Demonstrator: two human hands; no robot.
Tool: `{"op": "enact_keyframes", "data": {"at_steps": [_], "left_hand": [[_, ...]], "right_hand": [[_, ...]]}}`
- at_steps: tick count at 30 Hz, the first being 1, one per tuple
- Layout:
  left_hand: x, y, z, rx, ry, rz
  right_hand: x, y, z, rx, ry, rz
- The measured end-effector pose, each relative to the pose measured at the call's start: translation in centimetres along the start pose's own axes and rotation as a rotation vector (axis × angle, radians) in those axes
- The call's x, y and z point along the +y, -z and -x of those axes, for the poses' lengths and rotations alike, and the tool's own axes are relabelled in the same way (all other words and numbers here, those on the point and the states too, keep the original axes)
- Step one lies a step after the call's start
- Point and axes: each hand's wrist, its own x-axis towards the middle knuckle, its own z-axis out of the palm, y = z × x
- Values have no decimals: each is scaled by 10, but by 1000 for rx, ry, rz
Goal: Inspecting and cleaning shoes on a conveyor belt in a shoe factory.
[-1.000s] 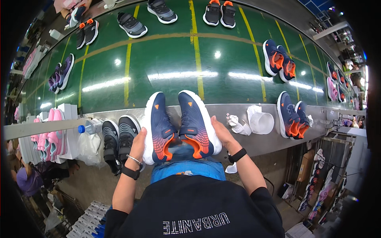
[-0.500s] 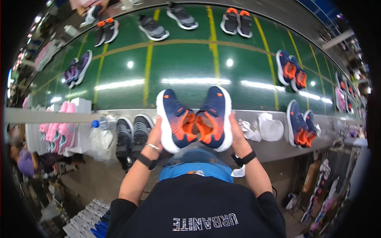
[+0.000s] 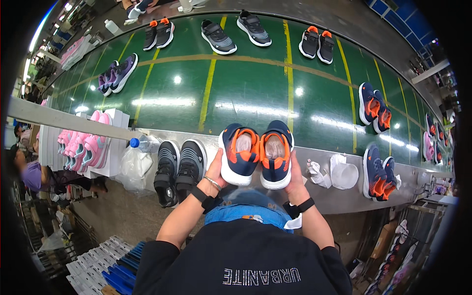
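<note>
A pair of navy sneakers with orange lining and white soles is held up in front of me, heels toward me. My left hand [image 3: 215,171] grips the left sneaker [image 3: 239,153] along its outer side. My right hand [image 3: 295,178] grips the right sneaker [image 3: 276,155] the same way. Pale stuffing shows inside both openings. The two shoes are nearly upright and close together, above the near metal edge of the green belt. By my left hand, a pair of black-and-grey sneakers [image 3: 180,169] stands on the metal ledge.
The green belt [image 3: 250,81] with yellow lines carries several pairs of shoes. On the ledge are a clear bottle [image 3: 146,143], a plastic bag [image 3: 133,164], white crumpled paper [image 3: 343,173] and another navy-orange pair [image 3: 377,172]. Pink shoes [image 3: 88,142] stand by white boxes at left.
Both hands have turned the sneakers from soles outward to more upright, with their openings facing me and the shoes closer together. The whole view has shifted slightly.
</note>
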Motion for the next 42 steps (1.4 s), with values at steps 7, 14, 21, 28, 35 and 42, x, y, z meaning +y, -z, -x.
{"op": "enact_keyframes", "data": {"at_steps": [7,14,21,28,35,42], "left_hand": [[-33,22,7,184,-344,-686],[-29,27,-3,375,-198,-750],[-20,30,12,-397,42,110],[-32,3,12,-464,119,84],[-39,5,7,-442,155,-26],[-37,2,-1,-424,174,-130]], "right_hand": [[21,17,17,227,96,608],[18,64,-2,273,255,1213],[-29,25,42,72,-52,133],[11,4,42,140,36,144],[16,12,43,151,39,157],[16,14,38,149,39,184]]}}
